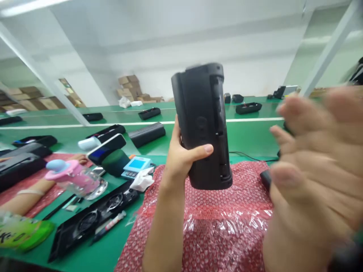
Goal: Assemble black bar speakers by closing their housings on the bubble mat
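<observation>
A black oblong plastic housing (pixel 202 128) is held upright in the middle of the view, above pink bubble wrap (pixel 224 230). My left hand (pixel 184 155) grips its lower left side, with the thumb across the front face and the fingers partly hidden behind. An open slot runs down the housing's right side. Close to the camera on the right, my right hand (pixel 317 162) is raised with its fingers apart and nothing in it. It does not touch the housing and is blurred.
On the left lie a black panel with two round openings (pixel 87 223), a marker (pixel 109 226), a pink bottle (pixel 82 179), a blue device (pixel 137 166) and a phone (pixel 106 149). Another person's forearm (pixel 31 194) rests at far left. More black housings (pixel 147 134) stand behind.
</observation>
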The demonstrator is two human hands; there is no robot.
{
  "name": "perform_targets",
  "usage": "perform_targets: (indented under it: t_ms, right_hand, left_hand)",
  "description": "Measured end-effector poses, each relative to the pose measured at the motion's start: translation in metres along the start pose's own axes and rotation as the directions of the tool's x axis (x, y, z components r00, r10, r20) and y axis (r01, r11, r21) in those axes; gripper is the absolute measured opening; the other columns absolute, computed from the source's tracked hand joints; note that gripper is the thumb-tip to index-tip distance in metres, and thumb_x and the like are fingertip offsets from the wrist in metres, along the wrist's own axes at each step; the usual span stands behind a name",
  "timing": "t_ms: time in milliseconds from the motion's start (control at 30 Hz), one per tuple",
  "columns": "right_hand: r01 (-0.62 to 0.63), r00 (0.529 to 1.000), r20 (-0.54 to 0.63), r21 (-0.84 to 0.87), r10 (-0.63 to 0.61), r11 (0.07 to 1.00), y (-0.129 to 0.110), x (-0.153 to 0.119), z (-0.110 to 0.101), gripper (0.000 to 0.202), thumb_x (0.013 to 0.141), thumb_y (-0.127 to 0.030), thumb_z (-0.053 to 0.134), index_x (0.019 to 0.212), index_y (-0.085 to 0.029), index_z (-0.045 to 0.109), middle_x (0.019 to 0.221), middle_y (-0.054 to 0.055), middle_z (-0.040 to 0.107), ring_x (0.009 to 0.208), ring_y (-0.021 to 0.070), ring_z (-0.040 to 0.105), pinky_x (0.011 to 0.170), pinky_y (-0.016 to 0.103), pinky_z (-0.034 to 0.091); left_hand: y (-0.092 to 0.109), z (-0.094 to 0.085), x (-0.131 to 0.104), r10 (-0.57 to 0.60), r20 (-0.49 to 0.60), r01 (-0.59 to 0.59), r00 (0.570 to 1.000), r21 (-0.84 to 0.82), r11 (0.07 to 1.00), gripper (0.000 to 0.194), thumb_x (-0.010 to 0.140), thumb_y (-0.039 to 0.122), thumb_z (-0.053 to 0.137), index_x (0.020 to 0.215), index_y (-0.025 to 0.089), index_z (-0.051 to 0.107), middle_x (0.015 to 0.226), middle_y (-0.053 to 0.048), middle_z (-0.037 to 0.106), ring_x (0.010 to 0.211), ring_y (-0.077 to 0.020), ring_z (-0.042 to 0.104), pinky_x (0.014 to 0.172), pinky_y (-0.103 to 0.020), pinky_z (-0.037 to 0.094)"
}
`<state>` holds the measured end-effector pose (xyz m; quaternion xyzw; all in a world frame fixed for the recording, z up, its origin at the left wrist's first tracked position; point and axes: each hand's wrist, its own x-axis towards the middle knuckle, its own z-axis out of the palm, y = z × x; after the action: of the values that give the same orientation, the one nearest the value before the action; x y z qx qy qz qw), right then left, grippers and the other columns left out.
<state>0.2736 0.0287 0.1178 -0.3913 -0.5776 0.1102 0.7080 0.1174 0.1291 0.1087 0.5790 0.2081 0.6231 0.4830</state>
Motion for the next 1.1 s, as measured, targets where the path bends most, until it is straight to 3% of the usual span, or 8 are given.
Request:
perform_targets:
  t_ms: [67, 167, 267, 367, 467, 767, 1100]
  right_hand:
    - [-0.009, 1.0, 0.002, 0.085, 0.009, 0.996, 0.013, 0.013, 0.012, 0.059, 0.083, -0.037, 0.067, 0.139, -0.04, 0.048, 0.147, -0.001, 0.046, 0.14, 0.0298, 0.04, 0.115, 0.053, 0.035]
    - [-0.221, 0.965, 0.193, 0.245, 0.176, 0.944, 0.039, 0.027, 0.023, 0.075, 0.081, -0.046, 0.067, 0.148, -0.036, 0.034, 0.144, 0.005, 0.049, 0.136, 0.0303, 0.044, 0.112, 0.056, 0.037]
    - [-0.343, 0.927, 0.299, 0.42, 0.228, 0.84, 0.052, 0.032, 0.029, 0.084, 0.076, -0.045, 0.071, 0.149, -0.034, 0.029, 0.14, 0.006, 0.053, 0.128, 0.0298, 0.052, 0.107, 0.053, 0.045]
    - [-0.349, 0.932, 0.267, 0.483, 0.245, 0.803, 0.048, 0.031, 0.031, 0.076, 0.07, -0.036, 0.076, 0.138, -0.03, 0.041, 0.133, 0.005, 0.059, 0.118, 0.0291, 0.059, 0.101, 0.05, 0.051]
    - [-0.359, 0.929, 0.262, 0.456, 0.263, 0.814, 0.04, 0.03, 0.03, 0.075, 0.068, -0.034, 0.076, 0.135, -0.03, 0.043, 0.13, 0.005, 0.06, 0.116, 0.0283, 0.06, 0.099, 0.049, 0.052]
    - [-0.399, 0.91, 0.289, 0.402, 0.299, 0.824, 0.04, 0.032, 0.031, 0.075, 0.069, -0.031, 0.074, 0.136, -0.025, 0.04, 0.127, 0.007, 0.062, 0.114, 0.0256, 0.061, 0.099, 0.046, 0.053]
    - [-0.383, 0.922, 0.24, 0.444, 0.304, 0.81, 0.036, 0.033, 0.033, 0.083, 0.064, -0.034, 0.077, 0.139, -0.027, 0.04, 0.13, 0.006, 0.06, 0.113, 0.0269, 0.062, 0.099, 0.046, 0.054]
  left_hand:
    - [0.004, 0.003, -0.003, 0.008, 0.002, -0.009, 1.0, 0.056, 0.998, 0.094, 0.051, 0.029, 0.091, 0.134, 0.029, 0.048, 0.123, -0.005, 0.064, 0.113, -0.029, 0.063, 0.091, -0.039, 0.056]
    - [0.01, 0.011, -0.009, -0.01, 0.001, 0.01, 1.0, 0.085, 0.996, 0.113, 0.048, 0.028, 0.093, 0.145, 0.029, 0.036, 0.131, -0.008, 0.06, 0.121, -0.0317, 0.059, 0.098, -0.044, 0.053]
    - [0.012, 0.018, -0.017, -0.08, 0.023, 0.077, 0.997, 0.123, 0.989, 0.125, 0.047, 0.028, 0.093, 0.152, 0.032, 0.024, 0.135, -0.009, 0.058, 0.12, -0.033, 0.059, 0.1, -0.05, 0.052]
    - [0.011, 0.022, -0.023, -0.084, 0.059, 0.07, 0.995, 0.22, 0.973, 0.125, 0.049, 0.028, 0.092, 0.153, 0.035, 0.023, 0.142, -0.009, 0.052, 0.125, -0.034, 0.055, 0.106, -0.052, 0.047]
    - [0.012, 0.022, -0.025, -0.119, 0.089, 0.093, 0.989, 0.26, 0.961, 0.124, 0.055, 0.031, 0.091, 0.154, 0.036, 0.017, 0.147, -0.009, 0.047, 0.13, -0.0337, 0.051, 0.109, -0.053, 0.043]
    - [0.022, 0.018, -0.026, -0.278, 0.13, 0.24, 0.952, 0.249, 0.938, 0.123, 0.063, 0.031, 0.086, 0.155, 0.037, 0.005, 0.148, -0.011, 0.045, 0.128, -0.0341, 0.053, 0.101, -0.051, 0.049]
    - [0.025, 0.027, -0.026, -0.269, 0.165, 0.255, 0.949, 0.103, 0.961, 0.115, 0.065, 0.026, 0.083, 0.153, 0.034, 0.01, 0.143, -0.011, 0.05, 0.123, -0.032, 0.057, 0.094, -0.043, 0.055]
